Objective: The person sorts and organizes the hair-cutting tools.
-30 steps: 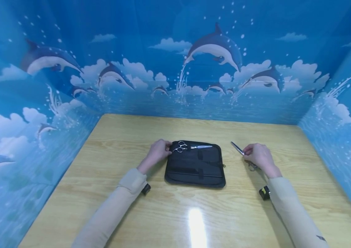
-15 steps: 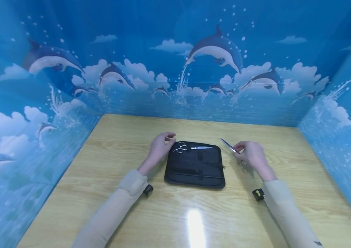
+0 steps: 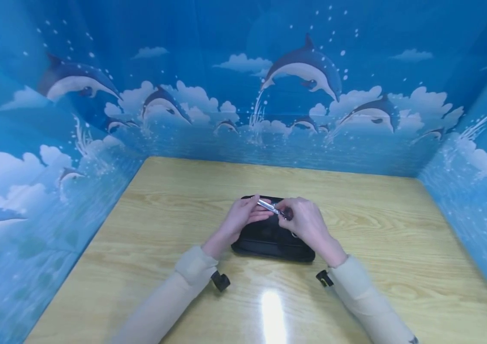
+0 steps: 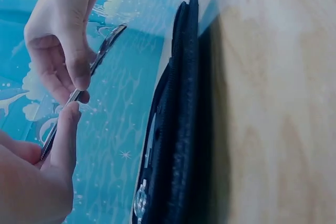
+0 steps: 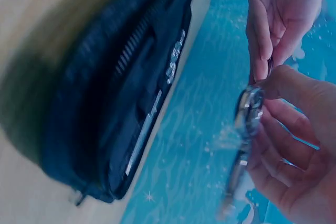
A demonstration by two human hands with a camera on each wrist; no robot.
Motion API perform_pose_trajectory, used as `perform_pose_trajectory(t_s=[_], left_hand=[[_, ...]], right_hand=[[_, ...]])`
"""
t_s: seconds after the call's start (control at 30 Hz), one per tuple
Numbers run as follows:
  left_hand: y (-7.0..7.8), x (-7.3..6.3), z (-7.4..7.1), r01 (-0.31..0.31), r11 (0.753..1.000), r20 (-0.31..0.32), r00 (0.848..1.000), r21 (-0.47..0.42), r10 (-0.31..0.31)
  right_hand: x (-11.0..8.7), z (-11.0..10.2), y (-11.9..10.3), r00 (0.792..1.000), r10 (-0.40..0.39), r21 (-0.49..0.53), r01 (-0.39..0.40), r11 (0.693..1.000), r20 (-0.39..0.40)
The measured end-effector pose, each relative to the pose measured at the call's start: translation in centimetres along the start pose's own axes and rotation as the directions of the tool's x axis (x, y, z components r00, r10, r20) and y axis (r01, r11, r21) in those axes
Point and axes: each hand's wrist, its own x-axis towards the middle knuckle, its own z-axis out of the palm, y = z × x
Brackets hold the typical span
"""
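Note:
In the head view, my right hand [image 3: 307, 220] pinches a pair of metal scissors [image 3: 267, 205] near the pivot and handles. The left hand [image 3: 240, 216] pinches the blade end, its thumb on top and its other fingers stretched out beneath. Both hands are above a black zippered case [image 3: 269, 244] lying open on the table. From the left wrist, the scissors [image 4: 107, 48] slant between the two hands, finger rings away from me. A second pair of scissors [image 5: 175, 59] is in the case, its rings and blade visible in the right wrist view; the hands hide it from above.
The case rests on a light wood-grain table [image 3: 174, 210]. A blue dolphin-print curtain [image 3: 209, 138] stands behind the table and along both sides. Small black wrist cameras [image 3: 221, 281] are strapped at the sleeves.
My right hand has carried the scissors leftward from beside the case to above it. The left hand has left the case's upper left corner, moved right and taken the blade end.

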Motion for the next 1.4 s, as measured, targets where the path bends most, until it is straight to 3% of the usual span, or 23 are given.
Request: perform_pose_trajectory(t_s=[0.1, 0.27, 0.37, 0.43, 0.5, 0.53, 0.63, 0.7, 0.73, 0.77, 0.83, 0.9, 1.03, 1.2, 1.27, 1.4], left_hand=[[-0.2, -0.3, -0.1, 0.001, 1.000, -0.053, 0.999, -0.023, -0.002], [-0.2, -0.4, -0.4, -0.011, 0.999, -0.090, 0.996, -0.048, 0.007], [0.0, -0.4, -0.4, -0.041, 0.993, -0.121, 0.992, -0.108, 0.028], [0.1, -0.4, -0.4, -0.071, 0.984, -0.156, 0.987, -0.163, 0.045], [0.2, -0.3, -0.4, -0.099, 0.970, -0.191, 0.980, -0.223, 0.056], [0.3, -0.3, -0.4, -0.111, 0.963, -0.208, 0.976, -0.247, 0.060], [0.4, -0.4, -0.2, -0.124, 0.942, -0.241, 0.969, -0.312, 0.048], [0.4, -0.4, 0.1, -0.118, 0.934, -0.250, 0.968, -0.339, 0.031], [0.4, -0.4, 0.2, -0.112, 0.931, -0.252, 0.968, -0.348, 0.022], [0.3, -0.4, 0.3, -0.106, 0.928, -0.247, 0.969, -0.357, 0.015], [0.2, -0.5, 0.5, -0.093, 0.928, -0.239, 0.971, -0.360, 0.004], [0.1, -0.4, 0.6, -0.075, 0.928, -0.230, 0.973, -0.366, -0.012], [0.1, -0.4, 0.2, -0.046, 0.933, -0.190, 0.981, -0.357, -0.025], [0.3, -0.2, -0.6, -0.011, 0.969, -0.080, 0.997, -0.247, -0.009], [0.6, -0.1, -0.7, -0.013, 0.990, -0.048, 0.999, -0.143, 0.006], [1.0, 0.4, -1.3, -0.027, 1.000, -0.093, 0.995, 0.016, 0.029]], right_hand=[[-0.3, 0.7, -0.4, 1.000, -0.008, -0.003, 0.008, 1.000, -0.025], [-0.7, 1.2, 0.0, 0.997, 0.058, 0.059, -0.055, 0.997, -0.054], [-0.8, 0.9, 0.6, 0.983, 0.136, 0.152, -0.117, 0.981, -0.120], [-0.9, 0.6, 1.0, 0.958, 0.230, 0.287, -0.176, 0.942, -0.169], [-1.1, 0.2, 1.4, 0.922, 0.346, 0.471, -0.231, 0.851, -0.173], [-1.2, 0.1, 1.6, 0.904, 0.400, 0.575, -0.250, 0.779, -0.148], [-1.3, 0.0, 1.9, 0.865, 0.502, 0.825, -0.286, 0.488, 0.003], [-1.3, 0.1, 1.8, 0.844, 0.526, 0.902, -0.304, 0.306, 0.106], [-1.4, 0.2, 1.8, 0.830, 0.538, 0.919, -0.315, 0.237, 0.146], [-1.4, 0.3, 1.8, 0.816, 0.552, 0.930, -0.319, 0.182, 0.171], [-1.4, 0.5, 1.7, 0.789, 0.585, 0.943, -0.312, 0.114, 0.191], [-1.4, 0.7, 1.7, 0.766, 0.612, 0.949, -0.306, 0.077, 0.198], [-1.4, 0.8, 2.0, 0.755, 0.615, 0.951, -0.307, 0.026, 0.227], [-1.6, 0.3, 2.9, 0.766, 0.582, 0.946, -0.325, -0.016, 0.273], [-1.7, -0.2, 3.4, 0.775, 0.566, 0.948, -0.318, -0.035, 0.281], [-2.3, -1.2, 4.7, 0.790, 0.550, 0.953, -0.301, -0.040, 0.273]])
